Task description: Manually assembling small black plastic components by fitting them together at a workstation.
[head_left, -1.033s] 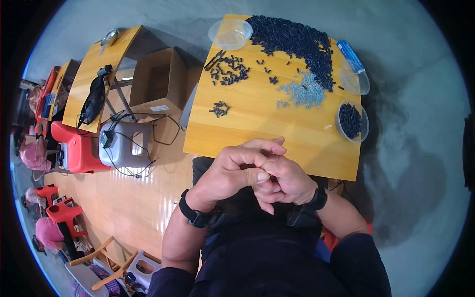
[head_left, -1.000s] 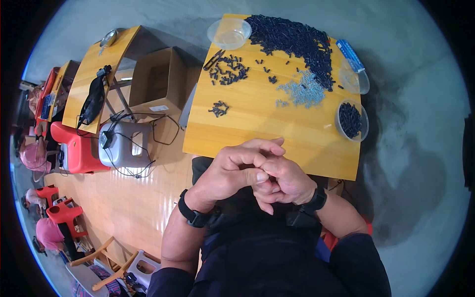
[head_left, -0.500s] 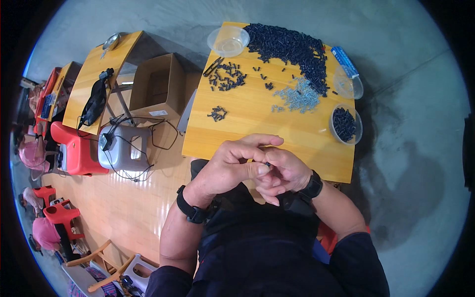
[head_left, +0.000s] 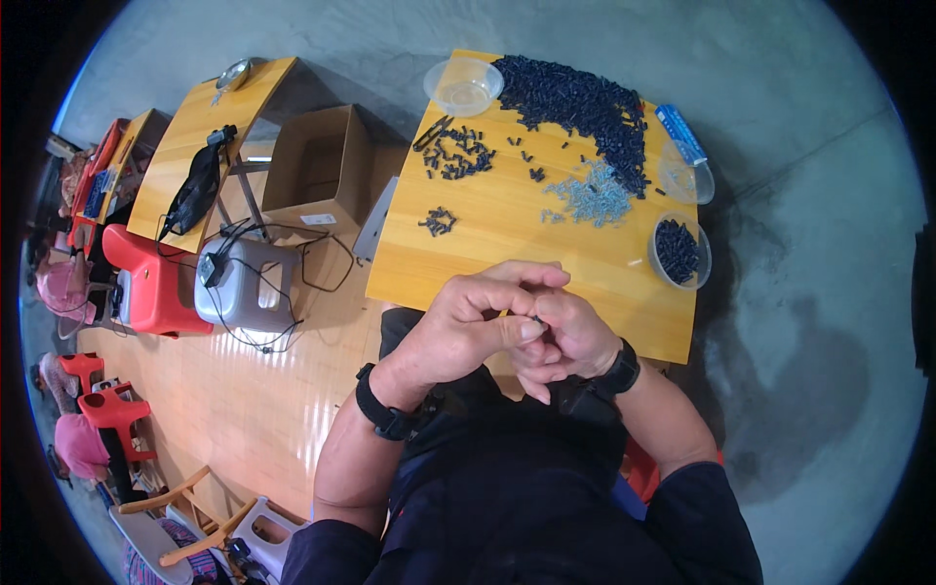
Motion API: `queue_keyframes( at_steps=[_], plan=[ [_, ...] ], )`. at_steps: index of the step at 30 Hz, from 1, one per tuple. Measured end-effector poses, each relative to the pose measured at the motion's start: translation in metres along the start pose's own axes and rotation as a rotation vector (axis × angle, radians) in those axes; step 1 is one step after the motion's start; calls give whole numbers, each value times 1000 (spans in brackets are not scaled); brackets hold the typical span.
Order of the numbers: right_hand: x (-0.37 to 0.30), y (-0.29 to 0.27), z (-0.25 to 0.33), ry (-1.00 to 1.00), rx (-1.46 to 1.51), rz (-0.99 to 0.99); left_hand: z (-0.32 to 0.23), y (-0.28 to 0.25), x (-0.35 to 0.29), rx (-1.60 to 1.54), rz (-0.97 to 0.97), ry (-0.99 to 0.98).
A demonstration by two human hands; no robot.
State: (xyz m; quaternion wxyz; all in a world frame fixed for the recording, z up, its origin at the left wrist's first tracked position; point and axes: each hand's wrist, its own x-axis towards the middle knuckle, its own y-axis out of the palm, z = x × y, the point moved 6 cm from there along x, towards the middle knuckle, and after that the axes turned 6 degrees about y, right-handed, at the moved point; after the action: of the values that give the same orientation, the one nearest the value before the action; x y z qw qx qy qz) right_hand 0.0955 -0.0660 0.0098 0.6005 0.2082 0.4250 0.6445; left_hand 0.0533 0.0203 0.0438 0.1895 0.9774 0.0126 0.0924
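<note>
My left hand (head_left: pixel 463 322) and my right hand (head_left: pixel 583 336) meet over the table's near edge, fingertips pressed together. Between them shows a small dark piece (head_left: pixel 538 320), mostly hidden by the thumbs and fingers; both hands pinch it. On the wooden table (head_left: pixel 526 249) beyond lies a large pile of small black cylindrical parts (head_left: pixel 575 102). A heap of small silvery screw-like pieces (head_left: pixel 593 195) lies at its near side. Loose black parts (head_left: pixel 458 161) are scattered at the left, with a smaller cluster (head_left: pixel 438 221) nearer to me.
A clear bowl (head_left: pixel 463 88) stands at the far left corner, beside a dark slim tool (head_left: pixel 432 134). At the right edge are a bowl of black parts (head_left: pixel 677 251), another clear tub (head_left: pixel 690 183) and a blue box (head_left: pixel 681 135). Left stand a carton (head_left: pixel 317 171) and stools (head_left: pixel 249 283).
The view has shifted slightly, so the table sits a little lower and to the right. My hands keep the same pinch, with the fingers barely changed.
</note>
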Motion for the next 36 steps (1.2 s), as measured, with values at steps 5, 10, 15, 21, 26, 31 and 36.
queue_keyframes(
  at_steps=[5, 10, 15, 21, 26, 31, 36],
  plan=[
    [0, 12, -15, 34, -44, -130, 0, 1, -6, 14, 81, 35],
    [4, 11, -29, -79, 195, -129, 12, -3, -15, -78, 62, -29],
    [4, 3, -21, -15, 72, -124, 17, -8, -13, -82, 36, -100],
    [-13, -30, -22, -20, -62, -413, 54, -11, -11, 42, -124, -244],
    [-56, -72, -12, -153, -333, -692, 92, -16, -10, 24, -190, -299],
    [-136, -127, 65, -317, -1001, -1332, 125, -70, -12, 106, -494, -407],
    [-172, -161, 110, -153, -1366, -1560, 138, -114, -9, 402, -670, -230]
  ],
)
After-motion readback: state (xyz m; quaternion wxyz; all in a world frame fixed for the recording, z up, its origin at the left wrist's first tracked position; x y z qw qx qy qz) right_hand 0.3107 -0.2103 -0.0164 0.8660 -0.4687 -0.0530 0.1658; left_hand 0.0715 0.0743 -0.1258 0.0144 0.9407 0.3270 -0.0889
